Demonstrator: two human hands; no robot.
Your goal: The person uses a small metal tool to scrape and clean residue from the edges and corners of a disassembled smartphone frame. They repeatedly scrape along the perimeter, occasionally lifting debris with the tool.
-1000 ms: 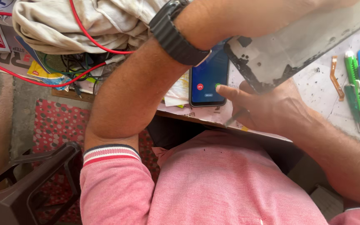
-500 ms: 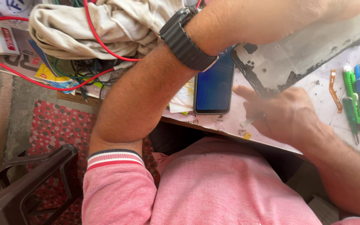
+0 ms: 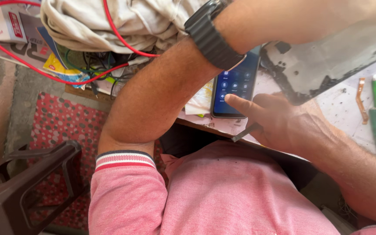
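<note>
One forearm, the left, crossed the whole view from the pink sleeve [image 3: 127, 182] at 7 o'clock up to 1 o'clock, a black wristwatch [image 3: 212, 37] on it; its hand lay out of view, so its grip could not be told. The right hand [image 3: 283, 124] came in from 4 o'clock, fingers curled round a thin metal tool [image 3: 245, 132], forefinger straight and touching the lit screen of the smartphone [image 3: 233, 87]. The smartphone lay flat on the worktable [image 3: 344, 109], at 11 o'clock from that hand.
</note>
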